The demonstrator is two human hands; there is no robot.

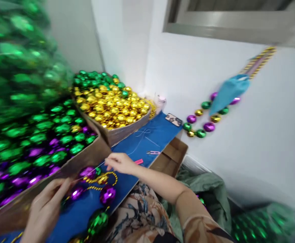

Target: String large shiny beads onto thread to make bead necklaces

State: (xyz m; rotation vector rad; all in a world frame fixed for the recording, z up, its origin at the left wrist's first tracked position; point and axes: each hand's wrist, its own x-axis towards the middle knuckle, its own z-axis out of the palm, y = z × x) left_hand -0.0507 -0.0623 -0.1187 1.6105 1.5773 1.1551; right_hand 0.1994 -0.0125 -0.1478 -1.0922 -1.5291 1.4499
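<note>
A thin white thread [97,167] stretches between my two hands. My right hand [121,163] pinches it above the blue table, with the thread running to its fingertips. My left hand [47,202] is lower left, its thumb and fingers pressed together at the other end; exactly what lies in that pinch is partly hidden. Just beyond the left fingertips a bead necklace lies on the table, with purple balls [107,194], a large faceted green ball [98,222], a gold ball [102,179] and a strand of small gold beads [114,177].
Cardboard boxes of gold balls [109,108] and green and purple balls [38,152] line the left. On the blue tabletop [127,143] lie pink thread snips [153,153], a red-pink tag [138,161] and a phone [173,119]. A finished-looking necklace [209,127] hangs on the wall.
</note>
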